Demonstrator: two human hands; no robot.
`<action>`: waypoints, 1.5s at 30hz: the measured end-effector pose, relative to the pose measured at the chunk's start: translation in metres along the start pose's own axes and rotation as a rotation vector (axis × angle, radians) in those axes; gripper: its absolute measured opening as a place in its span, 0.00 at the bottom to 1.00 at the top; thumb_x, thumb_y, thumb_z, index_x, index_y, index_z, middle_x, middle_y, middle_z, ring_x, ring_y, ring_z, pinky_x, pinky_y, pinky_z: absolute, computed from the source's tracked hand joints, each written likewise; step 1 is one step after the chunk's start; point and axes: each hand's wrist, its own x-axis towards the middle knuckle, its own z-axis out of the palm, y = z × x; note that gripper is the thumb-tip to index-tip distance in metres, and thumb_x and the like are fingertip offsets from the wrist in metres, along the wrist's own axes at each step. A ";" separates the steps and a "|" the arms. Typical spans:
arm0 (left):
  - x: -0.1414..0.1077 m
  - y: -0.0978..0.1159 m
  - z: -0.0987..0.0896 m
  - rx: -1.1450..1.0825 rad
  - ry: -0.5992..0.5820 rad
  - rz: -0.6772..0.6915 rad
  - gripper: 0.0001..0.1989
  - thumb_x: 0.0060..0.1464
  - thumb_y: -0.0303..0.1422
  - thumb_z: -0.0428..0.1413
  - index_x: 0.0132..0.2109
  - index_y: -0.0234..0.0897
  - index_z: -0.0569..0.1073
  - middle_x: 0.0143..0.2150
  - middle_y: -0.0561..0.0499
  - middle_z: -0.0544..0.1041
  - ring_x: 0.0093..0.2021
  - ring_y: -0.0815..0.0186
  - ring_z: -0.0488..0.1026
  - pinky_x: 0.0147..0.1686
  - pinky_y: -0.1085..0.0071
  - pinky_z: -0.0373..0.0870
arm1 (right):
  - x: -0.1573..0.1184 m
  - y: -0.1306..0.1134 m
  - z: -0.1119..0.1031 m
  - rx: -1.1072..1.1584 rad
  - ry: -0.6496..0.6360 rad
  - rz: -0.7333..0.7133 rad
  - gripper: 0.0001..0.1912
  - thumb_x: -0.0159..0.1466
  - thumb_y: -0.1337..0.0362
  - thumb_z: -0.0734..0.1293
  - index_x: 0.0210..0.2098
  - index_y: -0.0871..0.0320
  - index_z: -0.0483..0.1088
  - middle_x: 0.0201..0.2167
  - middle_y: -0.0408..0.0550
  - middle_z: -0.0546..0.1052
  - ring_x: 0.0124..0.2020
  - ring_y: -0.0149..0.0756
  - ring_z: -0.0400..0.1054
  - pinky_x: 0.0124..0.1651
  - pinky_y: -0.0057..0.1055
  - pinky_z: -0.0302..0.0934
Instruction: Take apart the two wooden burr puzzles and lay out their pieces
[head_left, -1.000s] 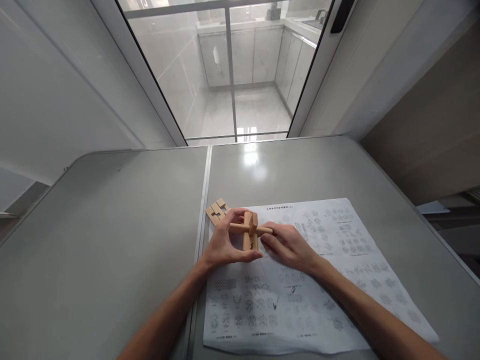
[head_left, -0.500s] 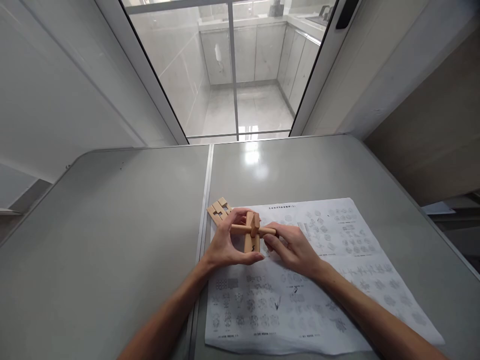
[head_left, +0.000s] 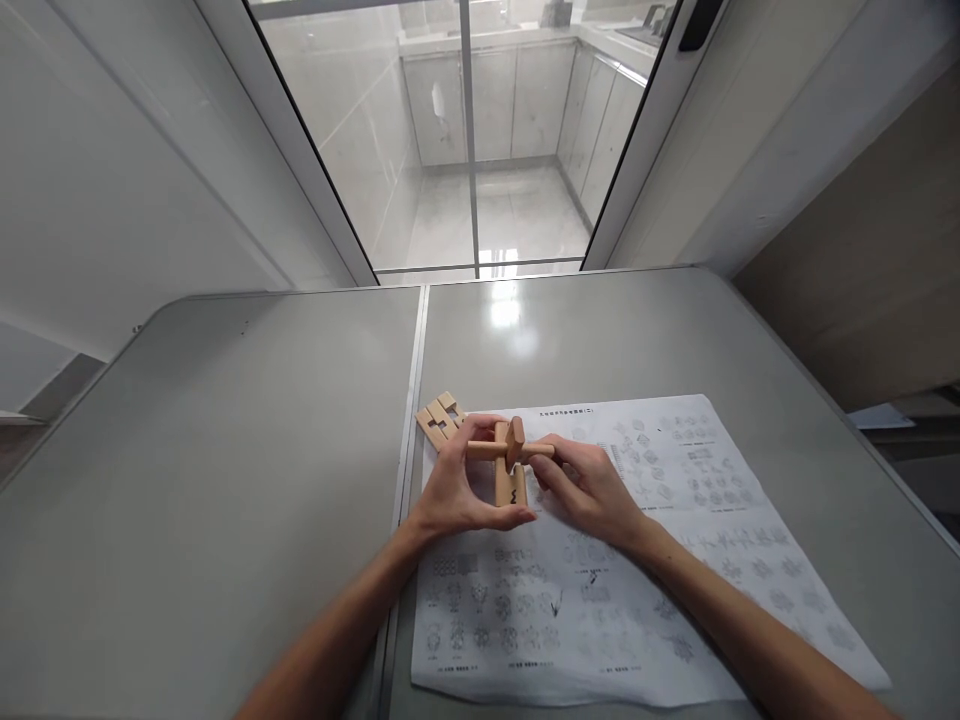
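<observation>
A wooden interlocking puzzle [head_left: 504,485] made of crossed bars is held above the printed sheet. My left hand [head_left: 454,490] grips its upright pieces between thumb and fingers, from top to bottom. One long bar runs crosswise, and a flat piece [head_left: 515,440] stands tilted at the crossing. A dark mark shows on the lower piece. My right hand [head_left: 583,485] pinches near the right end of the crosswise bar [head_left: 541,450]; its fingertips are partly hidden. The instruction sheet [head_left: 630,640], printed with many small puzzle drawings, lies under both hands.
Another flat wooden puzzle [head_left: 435,425] with slots lies behind my left hand, at the sheet's far left corner. The grey folding table [head_left: 262,450] has a metal seam [head_left: 412,400] beside the sheet. A glass door [head_left: 420,200] stands beyond the far edge.
The flat piece at the crossing has turned and tilted to the right. The puzzle has shifted slightly right. My right hand has changed its hold on the bar's end, with its fingers slightly higher.
</observation>
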 end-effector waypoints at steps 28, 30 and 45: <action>0.003 0.019 0.001 0.268 0.192 0.408 0.52 0.35 0.53 0.78 0.63 0.42 0.67 0.55 0.40 0.79 0.55 0.46 0.79 0.55 0.50 0.76 | 0.006 0.006 -0.026 0.746 -0.137 0.322 0.25 0.73 0.45 0.63 0.63 0.51 0.59 0.47 0.53 0.82 0.36 0.45 0.77 0.46 0.48 0.71; 0.002 0.017 -0.001 0.227 0.229 0.347 0.50 0.38 0.53 0.77 0.63 0.42 0.67 0.56 0.39 0.79 0.55 0.47 0.79 0.54 0.51 0.76 | 0.009 0.009 -0.030 0.675 -0.035 0.294 0.24 0.73 0.47 0.63 0.61 0.51 0.59 0.50 0.55 0.82 0.36 0.45 0.77 0.44 0.48 0.72; 0.000 0.016 0.001 -0.067 0.213 0.100 0.46 0.39 0.57 0.76 0.59 0.40 0.70 0.56 0.40 0.79 0.52 0.50 0.79 0.54 0.54 0.75 | 0.007 0.014 -0.025 -0.402 -0.121 -0.190 0.37 0.63 0.55 0.78 0.66 0.51 0.63 0.62 0.59 0.73 0.60 0.57 0.70 0.59 0.54 0.73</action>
